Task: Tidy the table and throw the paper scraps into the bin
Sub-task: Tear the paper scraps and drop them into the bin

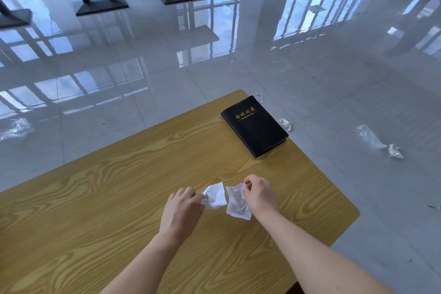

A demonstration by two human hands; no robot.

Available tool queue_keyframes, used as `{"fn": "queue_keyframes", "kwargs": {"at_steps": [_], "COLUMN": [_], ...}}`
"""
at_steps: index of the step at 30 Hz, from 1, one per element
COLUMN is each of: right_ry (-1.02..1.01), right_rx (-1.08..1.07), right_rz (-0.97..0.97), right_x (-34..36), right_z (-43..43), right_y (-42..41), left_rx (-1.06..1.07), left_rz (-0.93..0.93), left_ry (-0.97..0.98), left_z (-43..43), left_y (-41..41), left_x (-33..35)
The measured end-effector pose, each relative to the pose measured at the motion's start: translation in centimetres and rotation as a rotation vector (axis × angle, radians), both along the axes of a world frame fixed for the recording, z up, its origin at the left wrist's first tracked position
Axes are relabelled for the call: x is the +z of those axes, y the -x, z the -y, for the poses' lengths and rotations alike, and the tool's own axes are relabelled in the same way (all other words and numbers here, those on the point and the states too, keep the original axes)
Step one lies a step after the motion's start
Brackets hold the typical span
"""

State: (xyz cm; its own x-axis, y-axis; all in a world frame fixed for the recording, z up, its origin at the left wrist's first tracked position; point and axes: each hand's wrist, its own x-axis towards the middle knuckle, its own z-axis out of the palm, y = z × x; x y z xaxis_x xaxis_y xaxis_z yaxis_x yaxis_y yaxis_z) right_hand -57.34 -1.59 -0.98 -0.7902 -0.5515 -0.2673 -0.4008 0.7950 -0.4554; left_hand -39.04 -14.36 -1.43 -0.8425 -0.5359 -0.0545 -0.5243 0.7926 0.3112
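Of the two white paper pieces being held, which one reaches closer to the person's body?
The paper piece in the right hand: that scrap hangs lower and nearer than the one pinched by the left hand.

- Two bare forearms come into view from the bottom edge; no sleeve, cuff or fabric covers either one as far as they can be seen.
- The left hand (182, 207) is bare: no glove, ring or bandage shows on its back or knuckles.
- The right hand (260, 194) is likewise bare, with no glove or ring visible.
- Neither wrist carries a watch, bracelet or band.
- The nails are too small to tell whether they are painted.
- The forearms are smooth, with no marking, tattoo or plaster to be seen.
- Nothing of the upper arms, shoulders or clothing shows.
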Motion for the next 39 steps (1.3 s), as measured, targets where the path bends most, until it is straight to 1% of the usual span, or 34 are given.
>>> {"fn": "queue_keyframes", "kwargs": {"at_steps": [6, 15, 23, 30, 35, 39], "right_ry": [0.069, 0.093, 0.126, 0.141, 0.176, 0.204], "right_rx": [0.0, -0.065, -0.158, -0.267, -0.302, -0.286], "right_rz": [-0.028, -0.07, -0.101, -0.117, -0.134, -0.14], "right_x": [1.3, 3.0, 5.1, 5.7, 6.2, 6.2], "right_z": [-2.1, -5.6, -9.7, -15.1, -19.6, -24.2], "right_y": [0.3, 0.1, -1.1, -2.7, -2.7, -2.4], "left_rx": [-0.007, -0.02, -0.12, -0.23, -0.259, -0.253], "left_rz": [-0.035, -0.064, -0.116, -0.129, -0.142, -0.147], "left_ry": [-0.011, -0.012, -0.015, -0.03, -0.007, 0.001], "left_z": [-1.5, -3.2, -5.4, -10.1, -14.8, -19.9], "left_y": [0.8, 1.2, 2.2, 2.8, 3.0, 3.2], "left_x": [1.7, 3.2, 5.0, 5.3, 5.5, 5.6]}}
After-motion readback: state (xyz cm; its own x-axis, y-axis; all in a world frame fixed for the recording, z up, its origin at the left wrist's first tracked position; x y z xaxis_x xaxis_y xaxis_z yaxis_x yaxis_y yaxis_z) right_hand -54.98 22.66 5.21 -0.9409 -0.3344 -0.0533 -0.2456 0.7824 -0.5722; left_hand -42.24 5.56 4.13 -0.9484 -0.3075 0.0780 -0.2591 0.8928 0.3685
